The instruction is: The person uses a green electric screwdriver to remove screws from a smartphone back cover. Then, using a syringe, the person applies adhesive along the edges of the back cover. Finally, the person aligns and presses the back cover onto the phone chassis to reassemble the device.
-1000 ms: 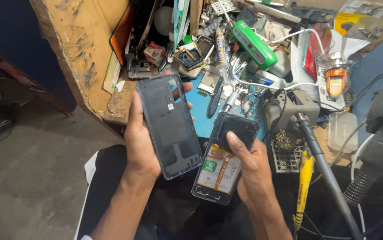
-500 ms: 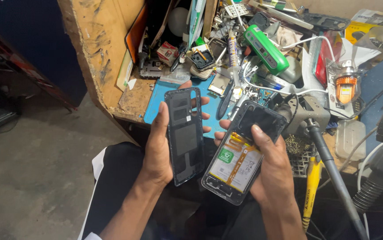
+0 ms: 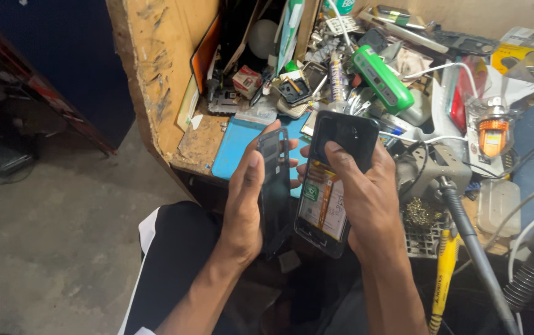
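We're looking down at a cluttered wooden workbench [image 3: 155, 74], its scarred left edge running down toward us, concrete floor [image 3: 50, 248] off to the left. A blue mat [image 3: 233, 149] lies at the bench's near edge, just behind our hands. Past it sits a heap: a green device [image 3: 381, 77] lying slantwise mid-bench, an orange-capped item [image 3: 493, 133] toward the right edge, small phone parts [image 3: 293, 93] and a little red-and-white box [image 3: 246, 80] near the back left. At the bench's near right corner a grey tool stem [image 3: 465, 229] slants down, with a yellow-handled tool [image 3: 443, 279] hanging beside it. Nothing lies between our hands and the two pieces.

Our left hand [image 3: 245, 205] grips the dark back cover [image 3: 275, 189], thumb along its near edge, fingers wrapped behind; it's held nearly edge-on to us, above the lap, in front of the mat. Our right hand [image 3: 366, 198] clamps the opened phone [image 3: 329, 186], thumb pressed on its dark upper part, battery and yellow label facing us. Cover and phone stand side by side, just apart.

Against half a second ago, the cover has turned from slanted to nearly edge-on, and both pieces have come up closer to the bench edge.
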